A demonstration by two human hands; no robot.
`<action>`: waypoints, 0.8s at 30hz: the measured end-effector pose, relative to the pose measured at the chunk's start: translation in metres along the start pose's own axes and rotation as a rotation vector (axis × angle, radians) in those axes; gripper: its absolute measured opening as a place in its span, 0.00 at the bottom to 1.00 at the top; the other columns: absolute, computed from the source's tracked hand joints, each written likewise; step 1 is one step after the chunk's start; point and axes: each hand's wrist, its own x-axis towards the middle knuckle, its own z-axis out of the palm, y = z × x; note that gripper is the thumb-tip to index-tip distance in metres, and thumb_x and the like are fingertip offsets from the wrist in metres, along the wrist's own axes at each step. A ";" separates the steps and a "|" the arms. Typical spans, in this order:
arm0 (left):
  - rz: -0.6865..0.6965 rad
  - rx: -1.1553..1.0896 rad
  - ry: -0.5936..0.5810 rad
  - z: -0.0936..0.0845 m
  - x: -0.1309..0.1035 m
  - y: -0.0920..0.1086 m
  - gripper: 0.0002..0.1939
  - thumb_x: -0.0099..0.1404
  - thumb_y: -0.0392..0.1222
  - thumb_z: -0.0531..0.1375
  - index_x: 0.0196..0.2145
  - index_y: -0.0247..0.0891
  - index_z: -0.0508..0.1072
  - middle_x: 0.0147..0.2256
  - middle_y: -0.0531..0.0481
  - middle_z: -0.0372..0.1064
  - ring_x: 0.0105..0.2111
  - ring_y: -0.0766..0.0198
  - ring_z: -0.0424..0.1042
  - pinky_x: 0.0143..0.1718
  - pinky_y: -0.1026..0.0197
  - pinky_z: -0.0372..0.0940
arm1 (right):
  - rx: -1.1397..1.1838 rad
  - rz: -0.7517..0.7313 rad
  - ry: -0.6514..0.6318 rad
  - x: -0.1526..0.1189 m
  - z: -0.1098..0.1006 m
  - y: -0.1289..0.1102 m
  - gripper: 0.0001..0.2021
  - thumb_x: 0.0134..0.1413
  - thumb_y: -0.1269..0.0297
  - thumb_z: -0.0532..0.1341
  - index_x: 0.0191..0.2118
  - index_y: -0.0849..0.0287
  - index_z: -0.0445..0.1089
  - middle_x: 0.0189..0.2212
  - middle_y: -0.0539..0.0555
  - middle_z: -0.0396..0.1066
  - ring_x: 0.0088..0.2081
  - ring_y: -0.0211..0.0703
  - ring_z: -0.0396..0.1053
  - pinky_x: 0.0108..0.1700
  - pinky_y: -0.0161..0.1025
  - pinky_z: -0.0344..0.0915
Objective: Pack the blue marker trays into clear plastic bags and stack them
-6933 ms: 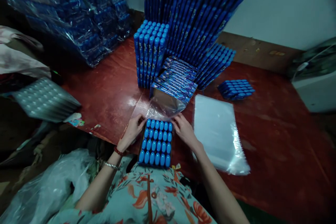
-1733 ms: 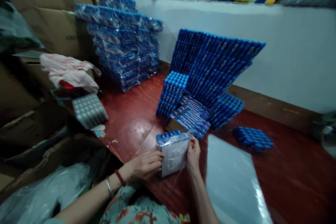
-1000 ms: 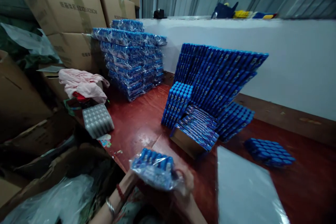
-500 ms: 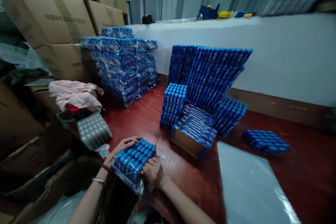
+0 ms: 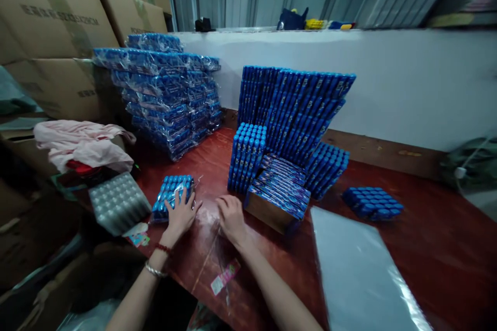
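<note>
A plastic-wrapped pack of blue-capped tubes (image 5: 173, 185) lies on the red table. My left hand (image 5: 182, 214) rests over its near right corner, fingers spread. To the right, my right hand (image 5: 232, 217) is over bare tabletop with its fingers loosely bent and nothing visible in them. It is close to an open cardboard box (image 5: 267, 210) holding a row of printed blue-purple packets (image 5: 281, 186). A small pink printed strip (image 5: 225, 276) lies on the table nearer to me, below my right hand.
Wrapped blue packs (image 5: 159, 93) stand stacked at back left, beside cartons (image 5: 58, 15). Unwrapped tubes (image 5: 306, 108) rise behind the box. A low tube block (image 5: 373, 202) and clear plastic sheets (image 5: 361, 264) lie right. A grey moulded tray (image 5: 118, 201) and pink cloth (image 5: 83, 145) are left.
The wrapped pack has gone from between both hands at the table's near edge to farther back and left on the table. My right hand has come off it; the pink strip is now visible.
</note>
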 end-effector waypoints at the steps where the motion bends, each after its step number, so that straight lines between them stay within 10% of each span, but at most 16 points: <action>1: 0.006 0.007 0.014 0.005 0.000 0.002 0.24 0.68 0.49 0.48 0.59 0.39 0.64 0.65 0.39 0.48 0.64 0.35 0.45 0.55 0.23 0.39 | -0.108 0.034 0.046 -0.002 -0.015 0.008 0.17 0.58 0.74 0.53 0.51 0.57 0.66 0.46 0.58 0.69 0.49 0.48 0.62 0.53 0.48 0.55; 9: 0.074 -0.107 -0.074 0.012 0.063 -0.012 0.32 0.64 0.48 0.55 0.63 0.40 0.56 0.63 0.39 0.53 0.65 0.37 0.41 0.58 0.26 0.35 | -0.696 0.138 -0.065 -0.004 -0.103 0.072 0.11 0.53 0.78 0.56 0.38 0.58 0.70 0.35 0.57 0.71 0.39 0.49 0.63 0.39 0.43 0.53; 17: 0.144 -0.832 -0.039 -0.024 0.090 0.071 0.50 0.59 0.60 0.58 0.67 0.39 0.34 0.68 0.38 0.27 0.67 0.49 0.29 0.64 0.38 0.33 | -0.537 -0.024 0.163 -0.006 -0.127 0.066 0.09 0.61 0.71 0.54 0.42 0.59 0.70 0.33 0.53 0.74 0.36 0.43 0.67 0.43 0.42 0.52; 24: 0.287 -1.321 -0.202 -0.062 0.120 0.103 0.66 0.50 0.59 0.66 0.66 0.36 0.22 0.68 0.39 0.23 0.67 0.56 0.31 0.66 0.54 0.35 | -0.420 0.316 -0.529 -0.036 -0.105 0.020 0.12 0.61 0.73 0.52 0.47 0.62 0.69 0.32 0.58 0.76 0.36 0.47 0.73 0.39 0.40 0.58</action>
